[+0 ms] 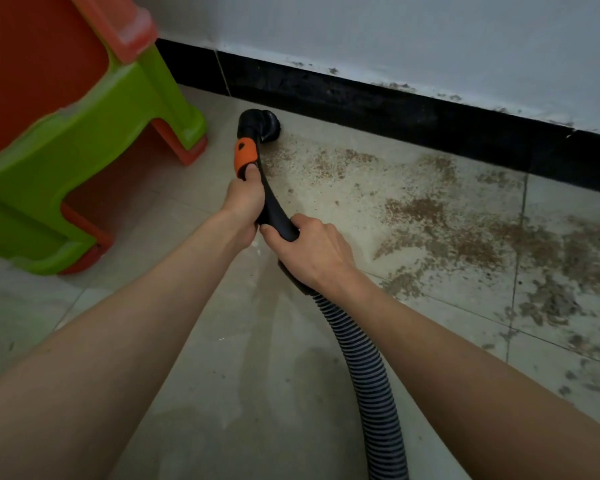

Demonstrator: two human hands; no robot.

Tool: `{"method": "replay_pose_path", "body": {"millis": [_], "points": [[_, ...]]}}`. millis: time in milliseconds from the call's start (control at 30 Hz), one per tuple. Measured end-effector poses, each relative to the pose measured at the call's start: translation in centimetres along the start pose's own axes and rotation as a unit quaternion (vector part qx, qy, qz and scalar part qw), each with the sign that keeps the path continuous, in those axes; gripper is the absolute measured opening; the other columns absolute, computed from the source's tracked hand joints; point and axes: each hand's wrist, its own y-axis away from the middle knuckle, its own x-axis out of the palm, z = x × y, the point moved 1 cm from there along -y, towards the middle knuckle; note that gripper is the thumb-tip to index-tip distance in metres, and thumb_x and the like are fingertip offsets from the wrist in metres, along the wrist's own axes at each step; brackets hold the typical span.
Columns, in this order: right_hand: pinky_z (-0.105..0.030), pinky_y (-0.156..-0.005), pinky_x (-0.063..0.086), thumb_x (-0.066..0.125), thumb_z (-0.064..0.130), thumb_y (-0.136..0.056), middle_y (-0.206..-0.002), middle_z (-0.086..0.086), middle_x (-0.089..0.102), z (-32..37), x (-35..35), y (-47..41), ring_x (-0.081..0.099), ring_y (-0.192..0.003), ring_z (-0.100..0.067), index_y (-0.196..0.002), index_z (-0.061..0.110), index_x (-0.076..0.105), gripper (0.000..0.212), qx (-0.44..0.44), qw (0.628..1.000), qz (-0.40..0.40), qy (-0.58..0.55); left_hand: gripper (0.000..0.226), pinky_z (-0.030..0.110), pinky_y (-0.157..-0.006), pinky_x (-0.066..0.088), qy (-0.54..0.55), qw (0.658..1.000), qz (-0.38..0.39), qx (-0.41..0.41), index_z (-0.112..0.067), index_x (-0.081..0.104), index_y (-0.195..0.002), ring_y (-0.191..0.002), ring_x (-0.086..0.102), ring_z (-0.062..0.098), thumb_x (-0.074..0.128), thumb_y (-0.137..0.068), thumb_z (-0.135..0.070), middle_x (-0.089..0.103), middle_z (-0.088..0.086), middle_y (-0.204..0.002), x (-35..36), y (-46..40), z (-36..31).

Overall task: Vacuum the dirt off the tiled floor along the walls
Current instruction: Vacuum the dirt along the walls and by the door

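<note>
Gripping the black curved vacuum wand [272, 206] with both hands: left hand [245, 206] wrapped around the upper stretch, thumb laid just below the orange collar [246, 155]; right hand [312, 252] curled around the lower end, at about 5 o'clock from the left, where wand meets ribbed hose [368, 372]. Long axis of the wand running from 5 o'clock up toward 11 o'clock, bending gently, tip aimed at the foot of the wall. Round black brush nozzle [269, 124] at the far end, turned to face down and toward 3 o'clock, seated on the tiled floor [222, 341] just beside the black skirting [395, 112]; actual contact with the skirting too dim to tell. Hose trailing from under the right hand toward 6 o'clock and out of the bottom edge. Brown dirt [447, 230] strewn over the tiles from the nozzle toward 3 and 4 o'clock, thickest near the right edge, with specks also clinging where the skirting meets the white wall [395, 29]. Green plastic stool [94, 126] nested over an orange stool [32, 57] at 10 o'clock from the hands, well apart from the nozzle, feet on the floor. Both forearms bare, reaching in from the 2 lower corners.
</note>
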Motion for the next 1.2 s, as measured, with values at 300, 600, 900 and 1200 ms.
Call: {"method": "replay_pose_path", "body": {"millis": [300,600,900,1200], "points": [[-0.031,-0.053,0.037,0.044,0.065,-0.089,-0.071,0.000,0.059,-2.9,-2.9,3.2,0.060,-0.069,-0.023,-0.074,0.026,0.045,0.042,0.034,0.999,-0.012,0.002,0.032,0.031,-0.081,0.044,-0.016,0.999,0.047,-0.003,-0.007,0.042,-0.111,-0.085,0.054,0.019,0.031,-0.103,-0.036,0.051,0.003,-0.086,3.4,4.3,0.2],[-0.031,-0.055,0.040,0.047,0.062,-0.090,-0.067,0.001,0.056,-7.5,-6.4,8.0,0.057,-0.064,-0.022,-0.074,0.025,0.047,0.041,0.076,0.996,-0.035,-0.017,0.049,0.038,-0.094,0.047,-0.064,0.991,0.117,-0.021,0.000,0.040,-0.131,-0.103,0.055,0.029,0.029,-0.103,-0.039,0.055,0.015,-0.113,8.7,10.4,1.1],[-0.028,-0.047,0.033,0.048,0.059,-0.092,-0.061,0.003,0.053,-9.7,-9.5,10.3,0.051,-0.053,-0.015,-0.070,0.024,0.046,0.041,0.095,0.992,-0.079,-0.018,0.044,0.037,-0.089,0.047,-0.071,0.985,0.153,-0.023,-0.001,0.041,-0.125,-0.099,0.055,0.029,0.031,-0.103,-0.038,0.054,0.014,-0.107,12.3,13.5,0.6],[-0.032,-0.054,0.040,0.047,0.062,-0.090,-0.071,-0.001,0.059,-4.4,-6.4,8.5,0.060,-0.069,-0.025,-0.074,0.025,0.046,0.040,0.049,0.997,-0.035,-0.037,0.038,0.035,-0.080,0.047,-0.063,0.997,0.047,0.022,-0.006,0.045,-0.115,-0.089,0.056,0.024,0.034,-0.101,-0.040,0.055,0.007,-0.094,6.1,9.9,0.1]]}}
